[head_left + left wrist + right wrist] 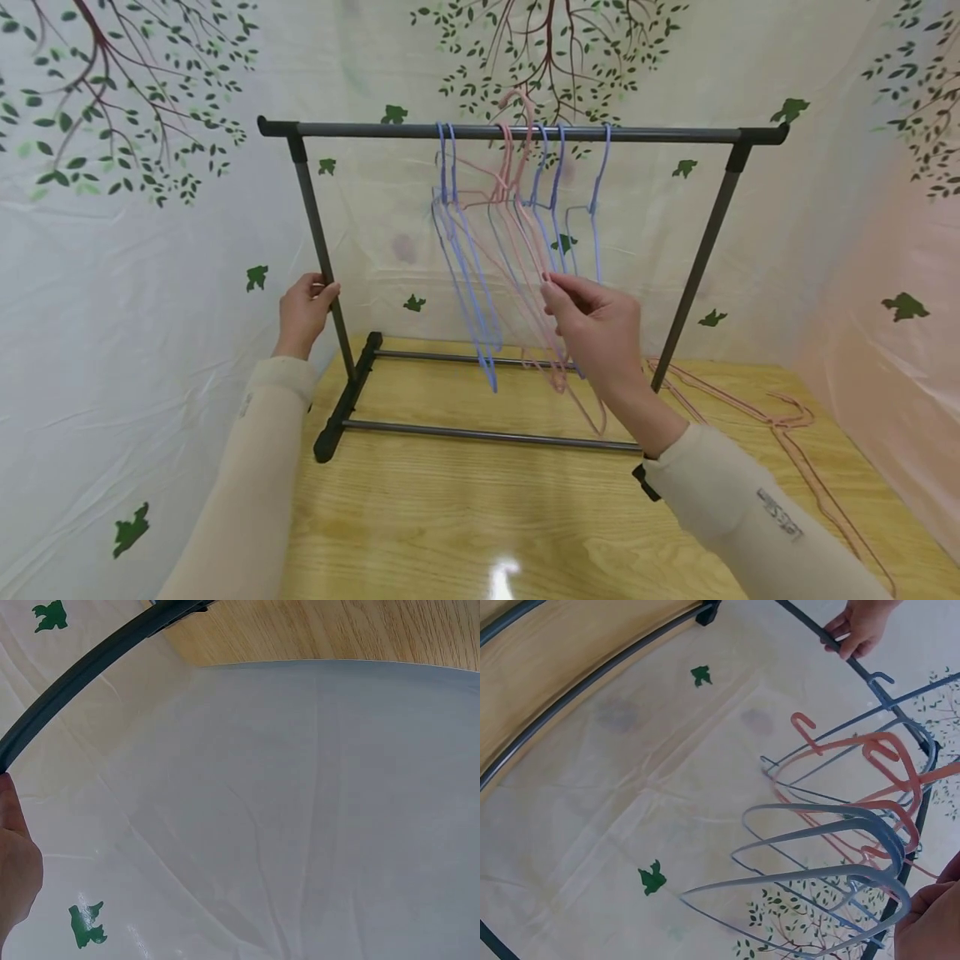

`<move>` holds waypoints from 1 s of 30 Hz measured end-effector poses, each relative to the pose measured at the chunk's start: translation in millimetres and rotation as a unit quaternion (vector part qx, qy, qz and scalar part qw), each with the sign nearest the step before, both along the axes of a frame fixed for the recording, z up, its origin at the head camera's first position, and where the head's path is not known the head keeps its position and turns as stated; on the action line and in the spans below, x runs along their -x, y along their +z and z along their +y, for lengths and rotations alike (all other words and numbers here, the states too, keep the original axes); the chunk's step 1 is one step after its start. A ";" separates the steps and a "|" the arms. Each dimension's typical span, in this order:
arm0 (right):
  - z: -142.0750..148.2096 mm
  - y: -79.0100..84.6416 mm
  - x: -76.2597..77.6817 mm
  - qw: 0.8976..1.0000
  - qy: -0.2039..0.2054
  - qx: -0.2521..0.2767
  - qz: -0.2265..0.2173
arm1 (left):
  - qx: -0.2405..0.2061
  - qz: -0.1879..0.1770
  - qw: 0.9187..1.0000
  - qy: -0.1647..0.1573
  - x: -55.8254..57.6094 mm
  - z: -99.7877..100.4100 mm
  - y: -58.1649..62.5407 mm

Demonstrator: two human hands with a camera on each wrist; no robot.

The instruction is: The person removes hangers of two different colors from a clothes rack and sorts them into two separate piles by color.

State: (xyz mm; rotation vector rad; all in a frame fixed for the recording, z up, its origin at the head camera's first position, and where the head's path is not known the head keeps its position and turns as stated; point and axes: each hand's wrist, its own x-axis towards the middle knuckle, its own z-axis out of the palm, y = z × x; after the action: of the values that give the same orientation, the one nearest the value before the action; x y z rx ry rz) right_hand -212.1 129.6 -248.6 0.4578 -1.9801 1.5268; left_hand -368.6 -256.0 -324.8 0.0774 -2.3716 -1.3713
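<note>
My left hand (303, 312) grips the left post (317, 217) of a dark metal clothes rack, thumb and fingers around it; the left wrist view also catches this hand (19, 877) at its edge. Between thumb and fingertips, my right hand (600, 329) pinches a pink clothes hanger (531, 117) by one arm. That hanger's hook rises above the top rail (360, 131), overlapping it in the head view. Behind it, other pink hangers hang mid-rail, with blue hangers (453, 167) to their left and more blue hangers (597, 179) to their right. The right wrist view shows the right hand (934, 922) beside them.
The rack stands on a wooden table (450, 525), its lower bars (487, 432) just above the surface. Pink hangers (791, 425) lie on the table beyond the right post (701, 258). Sheets printed with trees and leaves enclose the back and sides.
</note>
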 end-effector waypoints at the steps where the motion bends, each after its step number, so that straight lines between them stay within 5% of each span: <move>1: -0.9 0.2 1.5 1.000 -0.004 -0.006 0.009 | 0.001 0.001 1.000 0.000 0.3 -0.2 -0.4; 13: -7.8 1.6 2.7 0.999 -0.005 -0.003 0.051 | 0.007 0.011 1.000 -0.001 4.7 -3.4 -2.7; 24: 1.2 -26.8 -3.8 0.993 -0.020 -0.003 0.115 | 0.002 0.002 1.000 -0.001 5.1 -3.5 -1.9; 30: 7.7 -46.2 -9.4 0.981 -0.051 -0.017 0.186 | 0.006 -0.004 1.000 0.001 2.6 -1.4 0.2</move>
State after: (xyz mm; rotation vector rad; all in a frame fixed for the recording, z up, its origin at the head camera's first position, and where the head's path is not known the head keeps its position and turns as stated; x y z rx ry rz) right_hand -202.7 137.3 -294.8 0.5980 -1.7127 1.2421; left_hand -371.2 -257.4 -324.6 0.0815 -2.3846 -1.3591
